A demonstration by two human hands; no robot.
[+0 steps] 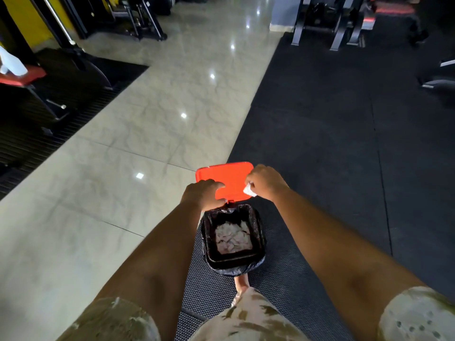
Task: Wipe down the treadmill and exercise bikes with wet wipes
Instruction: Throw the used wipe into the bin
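1. While the left hand (202, 196) grips the near left edge of the red lid (229, 177) and holds it tipped up, the small bin (231, 260) beneath stands uncovered.
2. The right hand (267, 183) pinches a crumpled white wet wipe (249, 190) in curled fingers, just beside the lid's right edge and above the bin's far rim.
3. The bin, lined with a black bag (209, 225), stands on the dark mat (283, 279) near its left edge, beside the pale tiled floor (147, 119).
4. Used wipes (232, 237) lie in the bin's bottom.
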